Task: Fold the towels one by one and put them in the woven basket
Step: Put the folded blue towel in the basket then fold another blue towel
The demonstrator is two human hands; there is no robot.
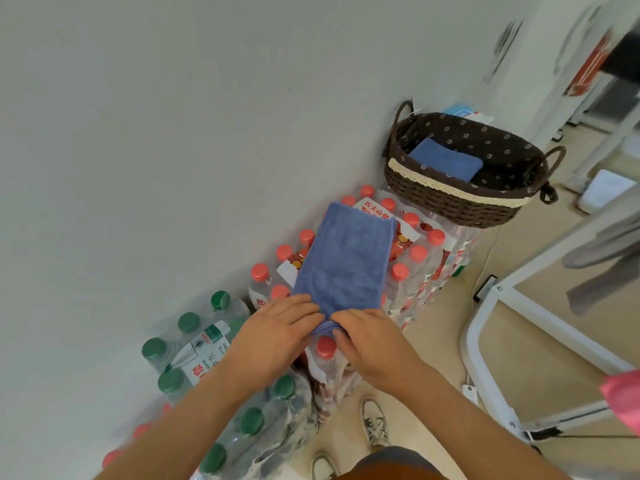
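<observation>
My left hand (pixel 277 329) and right hand (pixel 375 342) hide one end of the blue towel (pixel 346 261). The edge crops a pink thing (pixel 623 398).

Storage corner of an indoor room: shrink-wrapped packs of bottled water (pixel 415 258) stacked on a beige floor (pixel 441 341) against a plain white wall (pixel 173 133), white metal frames (pixel 554 325) at right.

A shrink-wrapped pack of red-capped bottles (pixel 424 271) in the middle of the frame serves as the work surface. A blue towel (pixel 344 261) lies flat across its caps, and a basket (pixel 446 200) stands on its far end, upper right. The pack sits on a beige floor (pixel 440 341) against the wall. Green-capped packs (pixel 194 344) rest on the floor at lower left, touching it.
</observation>
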